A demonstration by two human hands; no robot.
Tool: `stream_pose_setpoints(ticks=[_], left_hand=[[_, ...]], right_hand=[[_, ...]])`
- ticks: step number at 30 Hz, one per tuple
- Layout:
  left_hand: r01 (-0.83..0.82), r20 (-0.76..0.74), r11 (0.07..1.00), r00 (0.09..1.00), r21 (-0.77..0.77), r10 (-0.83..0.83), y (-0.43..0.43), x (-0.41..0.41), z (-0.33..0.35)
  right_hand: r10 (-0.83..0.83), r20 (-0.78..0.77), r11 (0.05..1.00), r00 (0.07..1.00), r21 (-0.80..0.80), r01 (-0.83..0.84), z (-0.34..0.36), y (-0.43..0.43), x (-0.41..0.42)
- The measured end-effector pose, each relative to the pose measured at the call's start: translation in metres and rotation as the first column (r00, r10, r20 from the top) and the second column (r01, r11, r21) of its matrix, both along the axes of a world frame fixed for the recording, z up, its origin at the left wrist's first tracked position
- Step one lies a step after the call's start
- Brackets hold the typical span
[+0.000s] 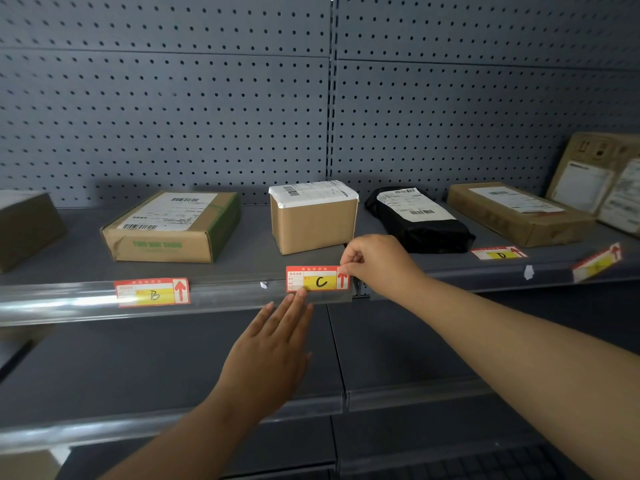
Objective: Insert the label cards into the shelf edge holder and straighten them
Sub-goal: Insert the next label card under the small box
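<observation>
Card C (317, 279): pinched at its end by right hand (375, 263).
Left hand (277, 344): flat, empty, fingertips just below card.
Tip: press bottom edge into holder (225, 299), then level.

Glossy clear plastic holder strip (221, 299); matt paper card C (317, 278); matt brown cardboard box (313, 223).

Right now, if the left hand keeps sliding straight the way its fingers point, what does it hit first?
The left hand points up at the C label card; its fingertips seem already at the card's lower edge, so it likely meets that first.
</observation>
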State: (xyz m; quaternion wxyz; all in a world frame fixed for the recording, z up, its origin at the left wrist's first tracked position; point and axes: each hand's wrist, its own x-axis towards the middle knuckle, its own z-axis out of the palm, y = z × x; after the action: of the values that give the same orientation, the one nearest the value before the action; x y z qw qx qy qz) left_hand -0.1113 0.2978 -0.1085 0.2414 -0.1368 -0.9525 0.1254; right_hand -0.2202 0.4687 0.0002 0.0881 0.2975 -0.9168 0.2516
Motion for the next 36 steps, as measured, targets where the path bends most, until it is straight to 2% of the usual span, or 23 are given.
stream_pose_setpoints(ticks=[22,36], left_hand=[[-0.009,0.05,0.999,0.999,0.048,0.007,-0.0003,0.0002,0.0013],[-0.032,0.113,0.997,0.993,0.077,0.023,0.0035,0.0064,0.0085]], right_hand=[[0.025,-0.031,0.999,0.999,-0.029,-0.026,0.0037,-0.001,0.002],[-0.021,-0.035,0.996,0.999,-0.088,0.018,0.0058,0.0035,0.0003]])
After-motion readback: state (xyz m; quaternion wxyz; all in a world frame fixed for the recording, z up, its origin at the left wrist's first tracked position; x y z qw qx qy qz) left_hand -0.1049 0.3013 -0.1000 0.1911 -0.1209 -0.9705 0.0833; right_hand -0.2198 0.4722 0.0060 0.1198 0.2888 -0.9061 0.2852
